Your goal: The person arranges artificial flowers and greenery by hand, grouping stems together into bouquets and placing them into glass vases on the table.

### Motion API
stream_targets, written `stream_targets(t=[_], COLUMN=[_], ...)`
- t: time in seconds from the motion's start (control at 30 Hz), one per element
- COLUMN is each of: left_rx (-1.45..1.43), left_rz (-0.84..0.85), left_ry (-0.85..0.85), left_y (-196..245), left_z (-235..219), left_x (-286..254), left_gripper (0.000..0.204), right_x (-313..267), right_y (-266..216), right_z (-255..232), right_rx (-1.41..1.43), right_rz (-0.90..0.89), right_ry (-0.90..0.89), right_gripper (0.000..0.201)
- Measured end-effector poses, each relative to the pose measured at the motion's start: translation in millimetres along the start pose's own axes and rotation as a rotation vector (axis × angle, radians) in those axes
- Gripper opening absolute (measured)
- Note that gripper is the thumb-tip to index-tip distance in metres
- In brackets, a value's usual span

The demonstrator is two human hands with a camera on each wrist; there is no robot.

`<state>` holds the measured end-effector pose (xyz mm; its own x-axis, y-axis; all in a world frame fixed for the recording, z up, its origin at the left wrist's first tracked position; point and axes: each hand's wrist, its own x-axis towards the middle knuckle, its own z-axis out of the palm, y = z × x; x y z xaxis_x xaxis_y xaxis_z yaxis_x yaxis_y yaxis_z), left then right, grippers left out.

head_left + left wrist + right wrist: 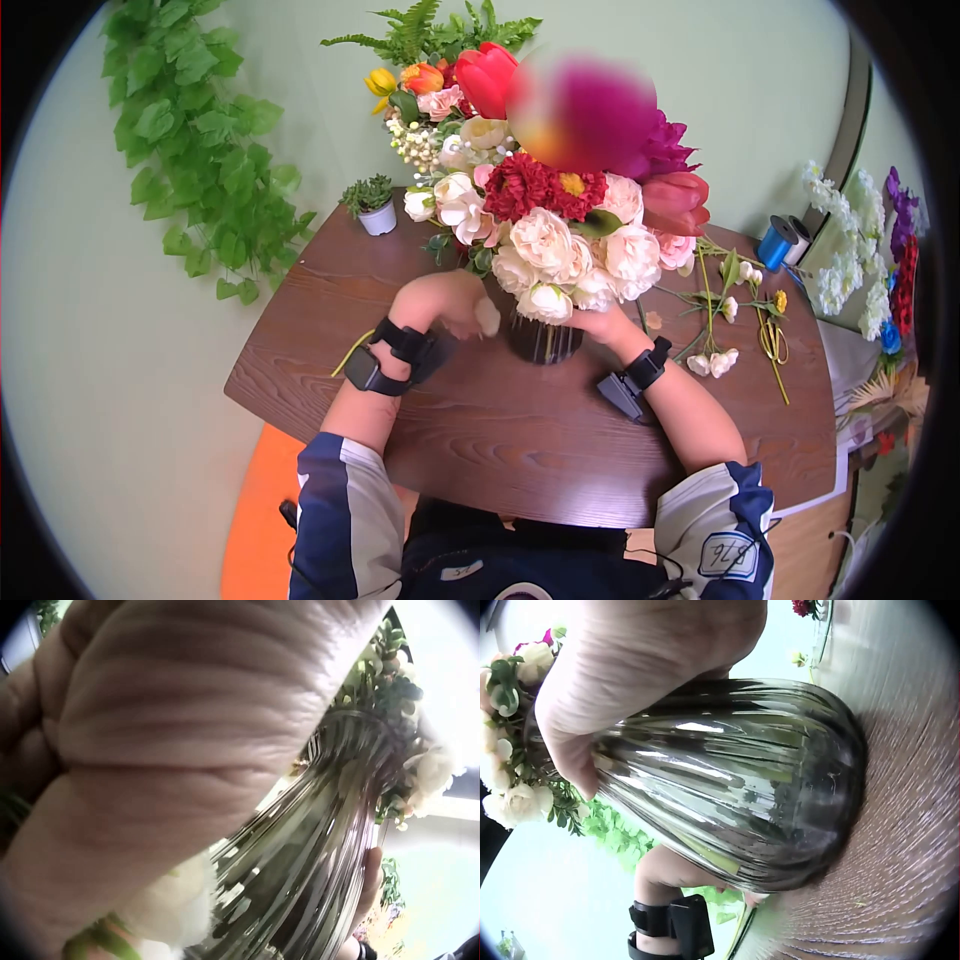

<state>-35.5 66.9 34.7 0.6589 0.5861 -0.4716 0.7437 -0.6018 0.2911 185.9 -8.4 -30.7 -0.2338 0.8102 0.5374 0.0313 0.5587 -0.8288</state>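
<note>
A ribbed clear vase (545, 340) (780, 787) stands on the table, full of pink, white, red and purple flowers (545, 245). My right hand (608, 325) (645, 675) grips its upper part, thumb across the glass. To the left of the vase is my left hand (450, 300) (172, 750), fingers curled around a stem (352, 352) whose lower end sticks out past the wrist. A white bloom (487, 317) (176, 900) shows by this hand. In the left wrist view the palm hides most of the grip.
Cut stems with small white flowers (712, 362) and a yellow one lie at the right of the table (480, 440). Blue ribbon spools (776, 243) stand at the back right, a small potted plant (372, 205) at the back left. Ivy (200, 130) hangs on the wall.
</note>
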Motion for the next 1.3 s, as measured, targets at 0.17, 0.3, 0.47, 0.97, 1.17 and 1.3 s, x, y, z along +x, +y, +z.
stream_targets(t=[0.17, 0.3, 0.47, 0.97, 1.17, 1.3], left_rx=[-0.215, -0.194, -0.187, 0.113, 0.03, 0.019], left_rz=[0.002, -0.009, 0.258, 0.469, 0.287, 0.303], left_ry=[0.093, 0.086, 0.287, 0.968, 0.833, 0.869], left_y=[-17.3, -11.6, -28.3, -27.7, -27.7, -41.8], left_z=[-5.7, -6.6, 10.7, 12.1, 29.1, 36.5], left_x=[-1.3, -6.4, 11.7, 29.4, 43.3, 41.4], left_gripper=[0.029, 0.033, 0.045, 0.053, 0.053, 0.054], right_x=[0.1, -0.3, 0.5, 3.7, 7.1, 10.7], right_y=[-1.1, 0.9, -2.7, -16.3, -24.9, -9.0], right_z=[-0.3, -0.1, 0.6, 5.3, 7.3, 7.3], right_rx=[-0.007, -0.032, 0.009, -0.052, -0.171, -0.334], right_rz=[-0.022, -0.017, 0.009, 0.076, -0.013, -0.099], right_ry=[-0.002, 0.013, -0.014, 0.004, -0.002, -0.009], right_gripper=[0.068, 0.069, 0.069, 0.07, 0.066, 0.072])
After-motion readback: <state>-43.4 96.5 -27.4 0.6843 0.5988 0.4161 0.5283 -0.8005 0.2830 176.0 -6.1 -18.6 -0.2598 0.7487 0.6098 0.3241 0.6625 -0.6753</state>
